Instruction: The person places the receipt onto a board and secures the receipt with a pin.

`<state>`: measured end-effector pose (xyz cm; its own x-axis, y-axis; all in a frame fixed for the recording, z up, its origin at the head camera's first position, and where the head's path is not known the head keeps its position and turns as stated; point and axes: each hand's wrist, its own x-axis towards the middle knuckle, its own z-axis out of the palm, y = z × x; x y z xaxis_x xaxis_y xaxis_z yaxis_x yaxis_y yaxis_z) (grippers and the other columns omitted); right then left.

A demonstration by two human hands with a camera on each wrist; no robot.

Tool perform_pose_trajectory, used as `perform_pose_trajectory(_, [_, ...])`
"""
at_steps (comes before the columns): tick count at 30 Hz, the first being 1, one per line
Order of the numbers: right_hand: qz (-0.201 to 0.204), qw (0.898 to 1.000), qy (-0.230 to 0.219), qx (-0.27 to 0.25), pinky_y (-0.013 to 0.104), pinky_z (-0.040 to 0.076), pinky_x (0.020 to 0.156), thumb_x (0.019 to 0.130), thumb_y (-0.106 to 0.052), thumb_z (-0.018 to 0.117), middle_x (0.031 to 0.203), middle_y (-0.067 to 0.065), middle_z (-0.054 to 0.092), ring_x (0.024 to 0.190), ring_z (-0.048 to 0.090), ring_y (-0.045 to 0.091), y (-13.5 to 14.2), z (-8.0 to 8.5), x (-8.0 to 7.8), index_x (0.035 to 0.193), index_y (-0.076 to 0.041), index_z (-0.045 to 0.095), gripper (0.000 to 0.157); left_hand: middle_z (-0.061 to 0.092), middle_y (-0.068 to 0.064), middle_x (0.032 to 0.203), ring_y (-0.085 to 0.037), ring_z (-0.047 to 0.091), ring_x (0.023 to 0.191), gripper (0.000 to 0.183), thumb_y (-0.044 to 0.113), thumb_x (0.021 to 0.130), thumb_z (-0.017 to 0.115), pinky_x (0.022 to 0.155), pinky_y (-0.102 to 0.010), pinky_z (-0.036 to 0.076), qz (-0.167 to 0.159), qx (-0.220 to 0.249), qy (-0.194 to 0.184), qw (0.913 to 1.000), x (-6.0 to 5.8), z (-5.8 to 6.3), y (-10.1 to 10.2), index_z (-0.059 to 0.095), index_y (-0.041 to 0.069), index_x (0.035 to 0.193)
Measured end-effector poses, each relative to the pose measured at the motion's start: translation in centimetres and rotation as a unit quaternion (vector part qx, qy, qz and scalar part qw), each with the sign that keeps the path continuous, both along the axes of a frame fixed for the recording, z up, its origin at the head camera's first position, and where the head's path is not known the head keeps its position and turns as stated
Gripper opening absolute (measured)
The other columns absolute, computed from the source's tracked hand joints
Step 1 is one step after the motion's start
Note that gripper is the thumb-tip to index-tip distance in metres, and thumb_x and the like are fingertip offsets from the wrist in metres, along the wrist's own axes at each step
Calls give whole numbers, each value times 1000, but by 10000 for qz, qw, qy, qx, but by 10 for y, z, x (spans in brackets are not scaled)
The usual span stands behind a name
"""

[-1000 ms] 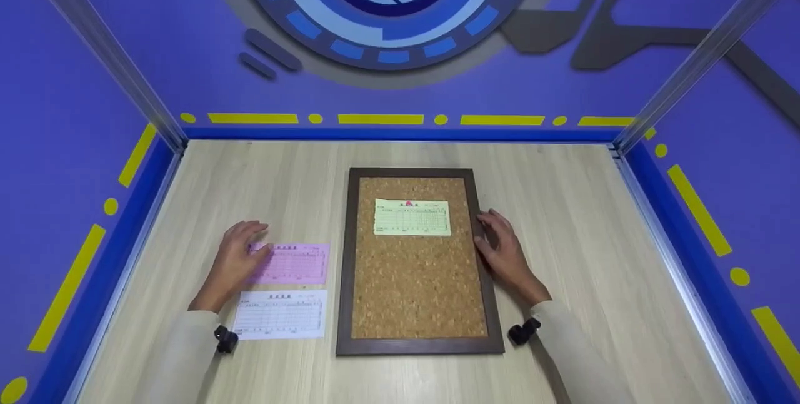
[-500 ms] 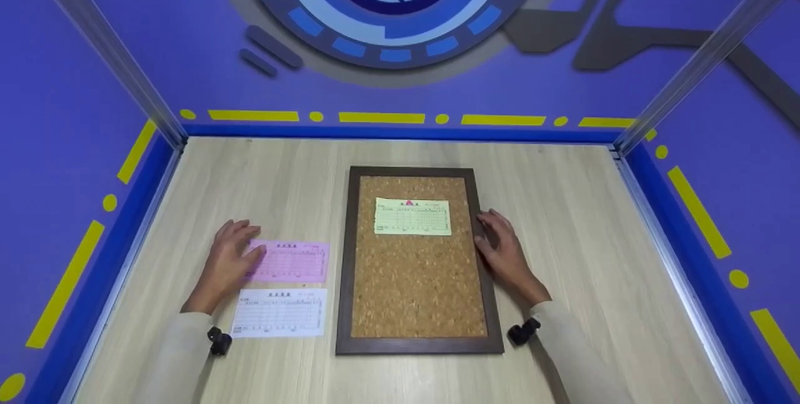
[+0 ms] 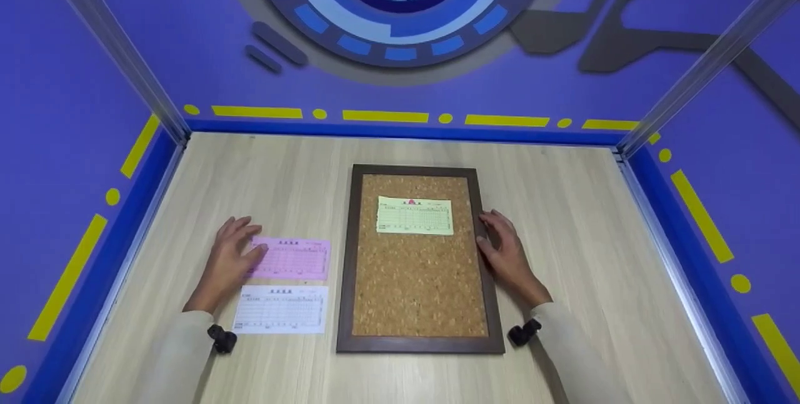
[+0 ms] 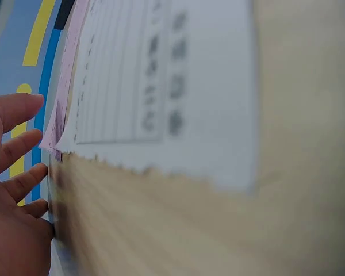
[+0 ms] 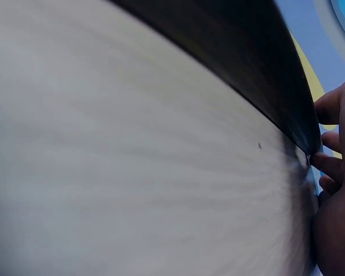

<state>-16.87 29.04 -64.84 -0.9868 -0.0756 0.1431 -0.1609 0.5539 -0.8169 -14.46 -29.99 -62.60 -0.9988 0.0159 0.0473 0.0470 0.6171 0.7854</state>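
A cork board (image 3: 419, 285) in a dark brown frame lies on the table. Near its top is a green printed slip (image 3: 414, 219) with a small red pin at its upper edge. To the board's left lie a pink slip (image 3: 294, 260) and, below it, a white slip (image 3: 281, 313). My left hand (image 3: 231, 260) rests by the pink slip's left end, thumb over its edge, fingers spread and relaxed. In the left wrist view that hand (image 4: 14, 172) grips nothing. My right hand (image 3: 505, 254) touches the frame's right side with thumb and fingertips, without curling round it.
The wooden tabletop (image 3: 581, 222) is bounded by blue-purple walls with yellow dashes. A metal rail (image 3: 681, 291) runs along the right edge. Small black devices sit on both wrists, the left one (image 3: 222, 338) just beside the white slip.
My left hand has shifted slightly left, drawing its thumb back toward the pink slip's left edge. The right hand has stayed at the frame. The head view has tilted a little.
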Motion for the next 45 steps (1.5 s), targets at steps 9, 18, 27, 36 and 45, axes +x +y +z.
perform_pose_trajectory(9, [-59,10000,-52,23,60,22,132,106,-6,68,168,21,46,164,29,40,0,0,1,155,-4,57,50,38,-24,172,-45,10,168,49,8,103,75,134,-62,7,32,73,-35,10000,1,-4,0,61,-6,149])
perform_pose_trajectory(18, [14,9999,104,-20,62,22,131,107,-6,69,167,25,45,163,30,43,0,1,0,154,-1,57,49,40,-21,173,-44,9,169,50,8,103,74,134,-63,8,38,32,-64,10000,1,-3,0,61,-6,149])
perform_pose_trajectory(27, [-9,9998,179,21,62,23,131,106,-6,69,166,25,46,162,31,44,0,-1,0,153,0,58,48,40,-24,172,-45,15,168,41,4,105,69,135,-60,9,215,77,-19,9997,0,-4,-1,63,-7,144])
perform_pose_trajectory(36, [-45,9999,124,-14,62,21,132,107,-8,70,167,24,45,163,30,42,1,-1,0,154,-2,58,49,44,-29,167,-49,19,166,21,-5,101,70,134,-61,11,281,13,186,9994,-2,-3,2,71,-7,122])
perform_pose_trajectory(45, [-79,9998,154,-11,63,23,131,106,-6,70,167,23,46,162,32,42,0,-2,0,154,-4,59,49,49,-30,162,-51,23,164,9,-6,101,69,133,-63,14,489,-76,176,9986,-2,2,8,73,-9,109])
